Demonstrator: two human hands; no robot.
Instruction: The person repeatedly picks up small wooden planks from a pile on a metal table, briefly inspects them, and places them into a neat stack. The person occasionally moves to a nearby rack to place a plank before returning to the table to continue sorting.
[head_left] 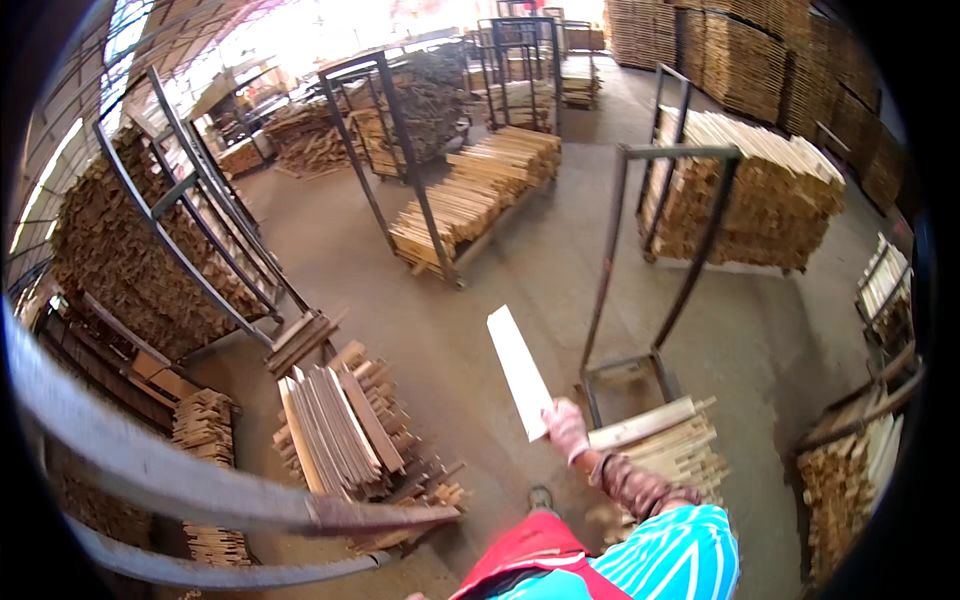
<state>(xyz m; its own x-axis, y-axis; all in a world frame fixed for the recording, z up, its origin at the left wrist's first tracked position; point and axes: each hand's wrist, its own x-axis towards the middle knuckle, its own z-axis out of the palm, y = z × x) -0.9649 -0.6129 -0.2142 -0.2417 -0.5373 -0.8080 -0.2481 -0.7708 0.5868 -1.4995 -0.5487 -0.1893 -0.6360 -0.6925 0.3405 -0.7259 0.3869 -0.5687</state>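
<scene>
My right hand, which looks gloved in pale pink, grips the near end of a pale wooden board. The board points forward and slightly left, held out over the floor. Just right of and below that hand lies a stack of light wooden boards on a cart with a metal frame. To the left, a pile of grey and brown boards is layered unevenly, apart from the held board. My left hand is out of the picture.
Upright metal cart frames stand around me. A cart of boards is ahead, and a taller board stack stands right of it. Blurred metal bars cross close at the left. High wood stacks line the back right.
</scene>
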